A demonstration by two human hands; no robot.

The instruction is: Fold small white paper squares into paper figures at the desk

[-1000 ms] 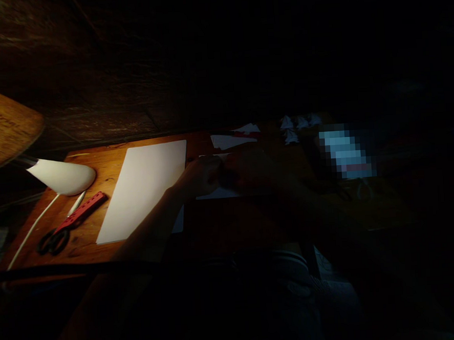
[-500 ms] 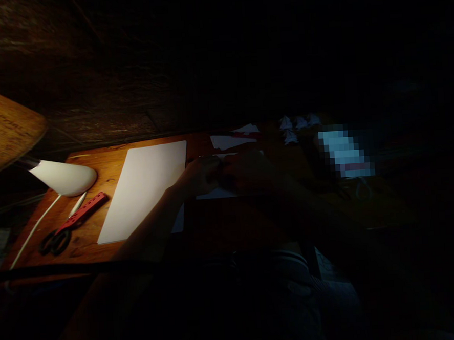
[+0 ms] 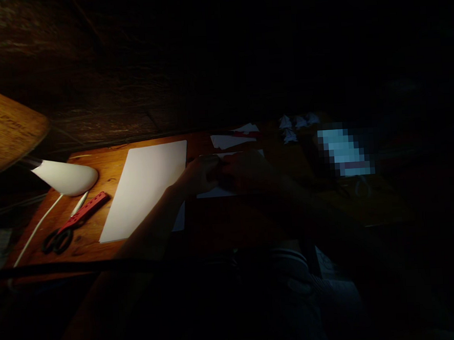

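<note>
Over a white sheet of paper [image 3: 213,192] on the wooden table, my two hands meet with their fingertips close together. My left hand [image 3: 204,172] comes in from the left, its fingers bent and closed. In deep shadow, my right hand [image 3: 246,170] has its fingers curled towards the left one. Whatever lies between the fingers is too dark to make out. Left of them is a larger stack of white paper [image 3: 147,187], partly crossed by my left forearm. Just behind the hands lie several cut paper pieces [image 3: 229,140] with a dark red, slim object [image 3: 248,134] on top.
Scissors with black handles [image 3: 64,239] and a red patterned cover lie at the left beside a white lamp base [image 3: 68,178] and its cord [image 3: 38,227]. Small folded paper shapes [image 3: 288,135] stand at the back right. A blurred-out bright screen [image 3: 345,152] is farther right.
The view has shifted very slightly. Both hands stay together over the sheet, with only a tiny movement of the fingers.
</note>
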